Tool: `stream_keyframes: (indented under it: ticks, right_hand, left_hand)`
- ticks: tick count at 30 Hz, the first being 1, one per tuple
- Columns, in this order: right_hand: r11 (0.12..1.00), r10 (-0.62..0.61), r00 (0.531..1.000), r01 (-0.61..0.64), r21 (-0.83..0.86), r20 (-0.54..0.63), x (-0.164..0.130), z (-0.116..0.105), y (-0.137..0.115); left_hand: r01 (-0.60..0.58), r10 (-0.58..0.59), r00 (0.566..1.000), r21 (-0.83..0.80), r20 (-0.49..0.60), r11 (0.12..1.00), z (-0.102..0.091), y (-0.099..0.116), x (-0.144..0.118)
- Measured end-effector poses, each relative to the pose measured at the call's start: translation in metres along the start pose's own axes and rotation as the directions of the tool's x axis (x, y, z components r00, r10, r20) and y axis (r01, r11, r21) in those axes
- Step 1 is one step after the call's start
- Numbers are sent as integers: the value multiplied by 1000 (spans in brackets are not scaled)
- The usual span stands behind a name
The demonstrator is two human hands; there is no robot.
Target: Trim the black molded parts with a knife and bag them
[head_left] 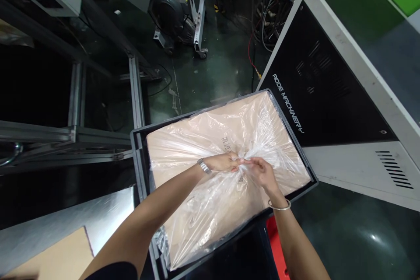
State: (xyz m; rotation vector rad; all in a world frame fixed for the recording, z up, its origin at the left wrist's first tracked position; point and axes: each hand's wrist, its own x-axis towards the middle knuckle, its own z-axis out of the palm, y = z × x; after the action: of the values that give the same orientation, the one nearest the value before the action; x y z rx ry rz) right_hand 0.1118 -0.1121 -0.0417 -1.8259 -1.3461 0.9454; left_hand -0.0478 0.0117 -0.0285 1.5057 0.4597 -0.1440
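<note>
A clear plastic bag is drawn tight over a flat sheet of brown cardboard inside a dark grey crate. Its folds run together to a gathered neck near the middle. My left hand, with a metal watch on the wrist, pinches that neck from the left. From the right, my right hand, a bangle on its wrist, closes its fingertips on the same gathered plastic. Both hands touch or nearly touch there. Printed characters on the cardboard show through the film. What lies under the cardboard is hidden.
A machine cabinet lettered "RODE MACHINERY" stands close on the right. Metal framing is at the left, above a shiny metal surface bearing a cardboard piece. Beyond the crate are a wheeled motor and bundled hoses.
</note>
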Motion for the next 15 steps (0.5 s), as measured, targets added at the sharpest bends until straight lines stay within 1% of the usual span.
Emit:
stream_keyframes:
  ticks: [2,3,6,8,10,12,15]
  right_hand:
    - [1000,17,997,-17,8,-76,4,-4,-6]
    - [1000,10,997,-9,15,-77,7,-3,-10]
    - [998,-28,1000,28,62,-10,18,3,-20]
    - [996,-16,1000,18,91,-23,21,8,-22]
    - [995,20,995,-10,101,-98,16,13,-21]
    - [995,41,983,-24,95,-181,5,18,-22]
    - [998,14,969,3,67,-247,-16,27,-25]
  left_hand:
    - [10,-10,1000,-11,27,1000,1,0,2]
    - [14,-14,999,-12,42,1000,1,0,3]
    - [24,-23,998,-25,57,999,1,-1,4]
    - [26,-23,998,-56,54,998,0,-1,5]
    - [20,-17,999,-105,28,994,-1,-3,5]
    - [11,-13,1000,-162,-11,987,-2,-6,6]
    - [0,-17,997,-244,-69,970,-3,-11,8]
